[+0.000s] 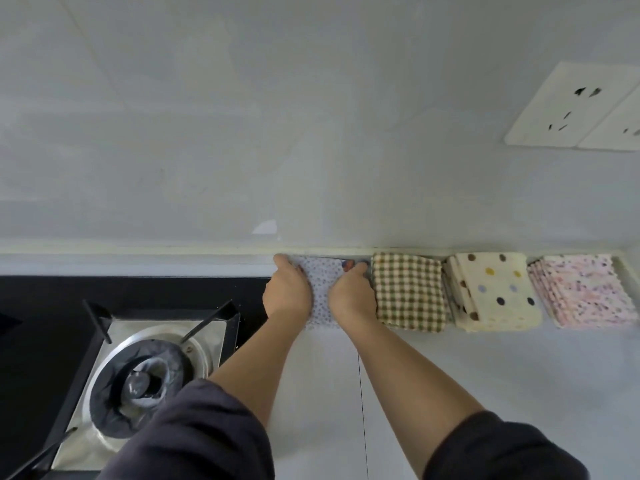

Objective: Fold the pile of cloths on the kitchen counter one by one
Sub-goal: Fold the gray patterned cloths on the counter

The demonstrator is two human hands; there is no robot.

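Note:
A folded white cloth with small blue dots lies at the back of the grey kitchen counter, against the wall. My left hand holds its left edge, thumb on top and fingers along the side. My right hand holds its right edge in the same way, squeezed in beside a folded green-and-cream checked cloth. Further right lie a folded cream cloth with coloured polka dots and a folded pink speckled cloth. All the folded cloths form one row along the wall.
A black gas hob with a steel burner and pan supports sits at the left, close to my left forearm. Two white wall sockets are mounted at the upper right. The white wall rises just behind the cloths.

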